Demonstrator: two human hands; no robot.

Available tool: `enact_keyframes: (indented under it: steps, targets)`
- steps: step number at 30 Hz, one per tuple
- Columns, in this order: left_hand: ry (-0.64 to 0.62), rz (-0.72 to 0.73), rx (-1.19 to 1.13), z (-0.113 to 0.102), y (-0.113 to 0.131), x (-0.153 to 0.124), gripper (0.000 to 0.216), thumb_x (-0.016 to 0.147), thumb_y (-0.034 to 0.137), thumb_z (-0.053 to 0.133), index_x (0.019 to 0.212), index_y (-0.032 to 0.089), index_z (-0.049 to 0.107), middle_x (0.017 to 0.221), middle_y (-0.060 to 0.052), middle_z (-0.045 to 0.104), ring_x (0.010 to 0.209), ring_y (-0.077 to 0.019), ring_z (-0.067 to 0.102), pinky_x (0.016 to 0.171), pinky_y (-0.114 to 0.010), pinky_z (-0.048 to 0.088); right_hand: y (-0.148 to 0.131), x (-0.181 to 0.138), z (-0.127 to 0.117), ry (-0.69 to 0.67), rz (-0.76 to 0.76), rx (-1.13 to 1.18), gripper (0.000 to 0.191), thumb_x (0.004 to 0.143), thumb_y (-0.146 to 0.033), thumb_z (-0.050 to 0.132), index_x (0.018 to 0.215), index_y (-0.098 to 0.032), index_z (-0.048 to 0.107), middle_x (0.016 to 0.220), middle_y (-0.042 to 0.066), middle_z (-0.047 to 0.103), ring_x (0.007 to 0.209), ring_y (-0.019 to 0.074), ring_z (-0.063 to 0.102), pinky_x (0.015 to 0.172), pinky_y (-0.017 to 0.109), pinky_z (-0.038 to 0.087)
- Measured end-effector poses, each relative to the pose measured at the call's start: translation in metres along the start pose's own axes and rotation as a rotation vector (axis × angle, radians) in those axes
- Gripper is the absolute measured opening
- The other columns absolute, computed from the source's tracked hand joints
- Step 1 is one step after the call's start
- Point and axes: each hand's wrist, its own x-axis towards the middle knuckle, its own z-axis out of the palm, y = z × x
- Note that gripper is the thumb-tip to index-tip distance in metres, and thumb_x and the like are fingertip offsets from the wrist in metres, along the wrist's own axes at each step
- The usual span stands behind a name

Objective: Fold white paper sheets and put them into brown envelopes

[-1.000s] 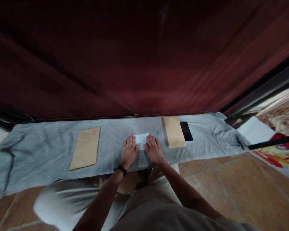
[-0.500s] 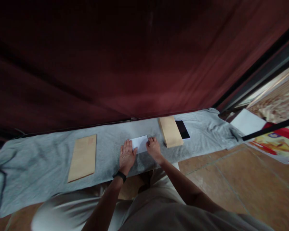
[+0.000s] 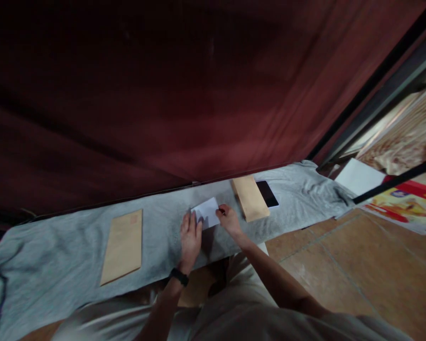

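A white sheet of paper, which looks folded, lies slightly slanted on the grey cloth. At its right edge, my right hand pinches the paper between thumb and fingers. My left hand, with a black band on its wrist, is at the paper's left edge with fingers stretched out. Its fingertips overlap the lower left corner; firm contact cannot be made out. A stack of brown envelopes is just right of my right hand. More brown envelopes lie to the left, with a faint reddish mark at the top.
A dark-screened phone or tablet lies partly under the right-hand envelopes. Behind the cloth rises a dark red upright surface. At right are a black bar, a white sheet and a colourful printed package above the tiled floor.
My left hand has slid down and turned, its fingers now closer together at the paper's edge. The paper has tilted, right side up. My right hand still pinches its right edge.
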Motion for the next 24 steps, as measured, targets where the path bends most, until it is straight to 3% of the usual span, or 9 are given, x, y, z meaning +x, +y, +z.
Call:
enact_keyframes:
  steps: [2,5,9,18,21,24]
  targets:
    - [-0.016,-0.137,-0.297,0.003,0.025,0.004,0.055,0.098,0.05,0.049,0.143,0.019,0.054,0.16,-0.014,0.042,0.151,-0.0291,0.035,0.124,-0.049,0.028,-0.023,-0.01,-0.01,0.037,-0.148,-0.089,0.016,0.091,-0.024,0.058,0.098,-0.023,0.072,0.091,0.004,0.073,0.076,0.0183,0.067,0.072,0.027,0.051]
    - [-0.073,-0.227,-0.581,0.008,0.054,0.013,0.053,0.099,0.055,0.043,0.136,0.02,0.058,0.145,-0.013,0.059,0.133,-0.0271,0.057,0.106,-0.043,0.051,-0.054,-0.029,-0.017,-0.022,-0.275,-0.275,0.02,0.095,-0.024,0.054,0.108,-0.025,0.069,0.103,0.006,0.071,0.086,0.0199,0.068,0.075,0.028,0.051]
    - [-0.048,-0.348,-0.788,0.008,0.052,0.023,0.044,0.084,0.051,0.065,0.112,0.018,0.067,0.117,-0.01,0.073,0.109,-0.0239,0.07,0.096,-0.036,0.055,-0.063,-0.046,-0.008,-0.152,-0.362,-0.342,0.025,0.095,-0.022,0.053,0.116,-0.025,0.067,0.111,0.006,0.069,0.094,0.0215,0.067,0.078,0.029,0.054]
    - [-0.022,-0.439,-0.412,0.011,-0.023,0.029,0.016,0.074,0.029,0.062,0.089,0.024,0.067,0.086,-0.004,0.075,0.087,-0.0266,0.069,0.086,-0.043,0.055,0.016,-0.039,-0.006,-0.167,-0.369,-0.341,0.034,0.093,-0.011,0.053,0.121,-0.021,0.068,0.128,0.01,0.067,0.121,0.0223,0.061,0.106,0.037,0.049]
    - [0.025,-0.409,-0.174,0.013,-0.027,0.031,0.022,0.077,0.023,0.057,0.097,0.025,0.067,0.092,-0.006,0.075,0.089,-0.027,0.069,0.085,-0.04,0.054,0.038,-0.036,-0.004,-0.162,-0.405,-0.391,0.037,0.093,-0.01,0.053,0.126,-0.019,0.068,0.138,0.011,0.064,0.129,0.0233,0.057,0.111,0.041,0.047]
    - [0.015,-0.381,0.07,0.013,-0.019,0.029,0.036,0.084,0.021,0.053,0.118,0.019,0.064,0.102,-0.012,0.074,0.093,-0.0278,0.07,0.085,-0.039,0.054,0.051,-0.033,0.003,-0.17,-0.456,-0.471,0.039,0.097,-0.015,0.051,0.135,-0.016,0.063,0.147,0.012,0.057,0.138,0.0241,0.05,0.116,0.042,0.043]
